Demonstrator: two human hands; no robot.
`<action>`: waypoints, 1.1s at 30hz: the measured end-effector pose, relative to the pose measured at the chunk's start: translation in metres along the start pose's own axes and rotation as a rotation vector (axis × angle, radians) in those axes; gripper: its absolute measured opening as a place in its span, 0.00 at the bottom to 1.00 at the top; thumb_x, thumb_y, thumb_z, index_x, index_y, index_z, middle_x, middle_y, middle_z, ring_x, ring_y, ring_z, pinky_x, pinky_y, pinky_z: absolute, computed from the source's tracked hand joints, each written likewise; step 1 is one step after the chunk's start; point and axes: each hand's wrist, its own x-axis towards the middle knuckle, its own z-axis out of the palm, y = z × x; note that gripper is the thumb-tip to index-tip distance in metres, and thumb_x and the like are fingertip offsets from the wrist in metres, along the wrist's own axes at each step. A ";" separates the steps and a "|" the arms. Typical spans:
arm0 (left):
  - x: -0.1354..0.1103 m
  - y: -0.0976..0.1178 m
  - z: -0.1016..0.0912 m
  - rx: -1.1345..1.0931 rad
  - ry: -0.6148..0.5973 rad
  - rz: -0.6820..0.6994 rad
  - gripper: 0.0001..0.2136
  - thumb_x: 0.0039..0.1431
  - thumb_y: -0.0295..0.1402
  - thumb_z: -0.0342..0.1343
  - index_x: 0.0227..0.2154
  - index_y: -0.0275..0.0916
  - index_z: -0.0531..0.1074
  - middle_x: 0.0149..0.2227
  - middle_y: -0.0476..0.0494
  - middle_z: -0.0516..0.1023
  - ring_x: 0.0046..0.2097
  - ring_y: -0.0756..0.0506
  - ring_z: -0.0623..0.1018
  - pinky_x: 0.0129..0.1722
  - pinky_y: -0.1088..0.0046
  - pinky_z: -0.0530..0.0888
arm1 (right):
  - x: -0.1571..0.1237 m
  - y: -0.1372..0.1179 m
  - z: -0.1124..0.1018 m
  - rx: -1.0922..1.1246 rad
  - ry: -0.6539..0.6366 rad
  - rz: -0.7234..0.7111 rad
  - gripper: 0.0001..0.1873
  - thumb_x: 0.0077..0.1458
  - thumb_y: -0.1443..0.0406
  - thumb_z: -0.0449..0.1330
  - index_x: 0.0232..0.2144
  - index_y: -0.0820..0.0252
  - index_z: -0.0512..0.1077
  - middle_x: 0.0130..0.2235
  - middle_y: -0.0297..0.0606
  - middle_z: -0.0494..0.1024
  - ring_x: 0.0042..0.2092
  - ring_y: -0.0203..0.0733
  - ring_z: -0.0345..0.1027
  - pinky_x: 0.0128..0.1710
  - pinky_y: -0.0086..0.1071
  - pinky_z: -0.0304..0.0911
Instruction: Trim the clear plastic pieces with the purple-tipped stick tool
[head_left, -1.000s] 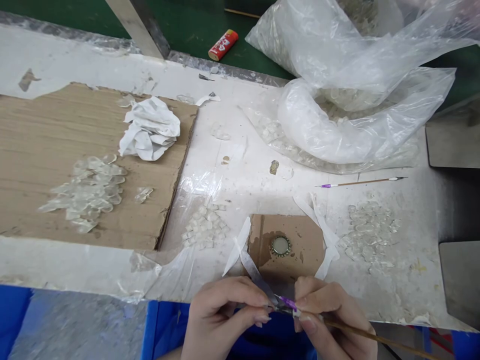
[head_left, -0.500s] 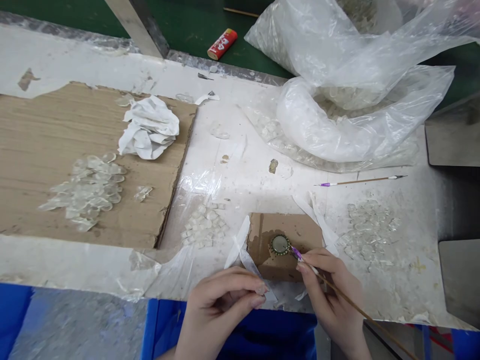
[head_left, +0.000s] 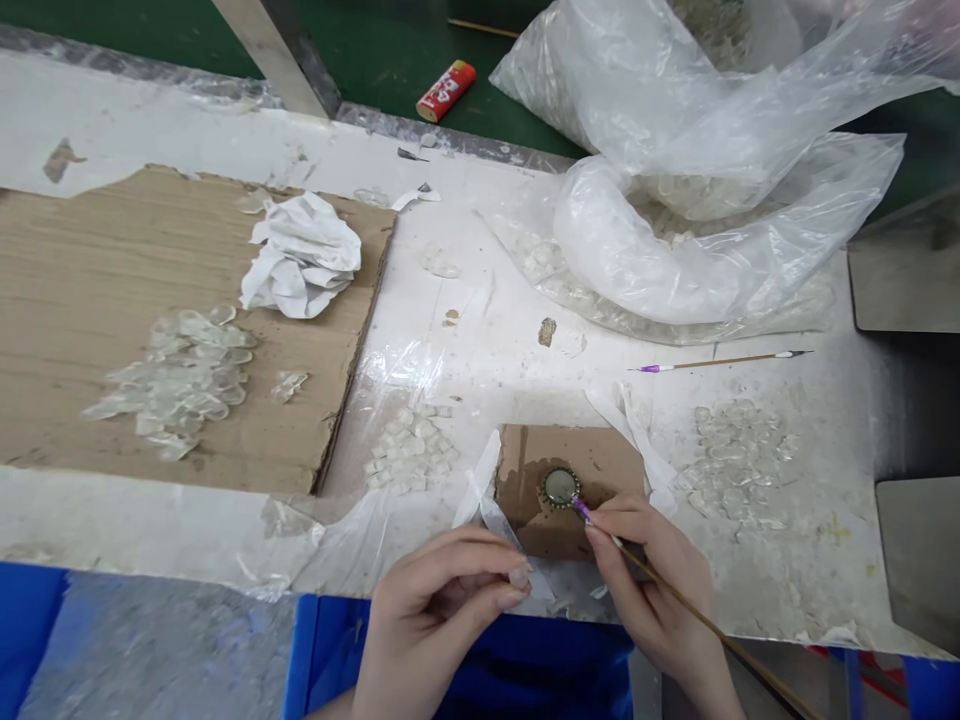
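A round bottle cap (head_left: 561,487) with a pale disc in it lies on a small brown cardboard piece (head_left: 600,465) near the table's front edge. My right hand (head_left: 651,580) pinches a thin wooden stick (head_left: 697,625) with a purple tip, and that tip touches the cap's lower right rim. My left hand (head_left: 439,610) rests at the table edge with fingers pinched on a strip of clear film (head_left: 517,555) beside the cardboard.
A large cardboard sheet (head_left: 90,280) at left carries a pile of clear glass pieces (head_left: 180,380) and crumpled white paper (head_left: 300,255). More clear pieces (head_left: 409,450) and another heap (head_left: 739,460) flank the cap. Plastic bags (head_left: 705,200), a second stick (head_left: 720,361) and a red lighter (head_left: 445,90) lie behind.
My right hand carried the stick from my left hand's fingers forward to the cap. The purple tip now touches the cap's rim. My left hand stayed near the edge.
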 end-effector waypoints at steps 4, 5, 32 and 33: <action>0.000 0.001 0.003 -0.079 -0.009 -0.041 0.15 0.62 0.23 0.71 0.40 0.56 0.90 0.35 0.52 0.91 0.33 0.49 0.88 0.34 0.83 0.84 | -0.005 -0.004 0.001 0.117 0.116 0.112 0.08 0.71 0.71 0.59 0.42 0.53 0.74 0.31 0.34 0.79 0.31 0.39 0.77 0.28 0.28 0.72; 0.000 0.001 0.004 -0.095 -0.012 -0.058 0.13 0.62 0.24 0.71 0.39 0.55 0.90 0.34 0.51 0.91 0.32 0.49 0.88 0.34 0.82 0.84 | -0.007 -0.007 0.002 0.199 0.133 0.140 0.07 0.72 0.69 0.58 0.42 0.53 0.74 0.30 0.34 0.79 0.31 0.40 0.76 0.27 0.28 0.71; 0.000 0.004 0.009 -0.252 -0.012 -0.163 0.05 0.59 0.31 0.76 0.36 0.49 0.91 0.30 0.45 0.90 0.26 0.46 0.88 0.28 0.79 0.86 | -0.016 -0.024 0.001 0.577 -0.052 0.199 0.07 0.75 0.65 0.55 0.47 0.51 0.73 0.31 0.35 0.76 0.28 0.39 0.70 0.25 0.30 0.64; 0.000 0.004 0.009 -0.239 -0.012 -0.156 0.05 0.59 0.30 0.76 0.35 0.49 0.91 0.30 0.45 0.90 0.26 0.46 0.88 0.27 0.79 0.85 | -0.016 -0.025 0.000 0.568 -0.061 0.200 0.07 0.76 0.65 0.55 0.46 0.51 0.73 0.30 0.34 0.75 0.27 0.38 0.69 0.25 0.30 0.63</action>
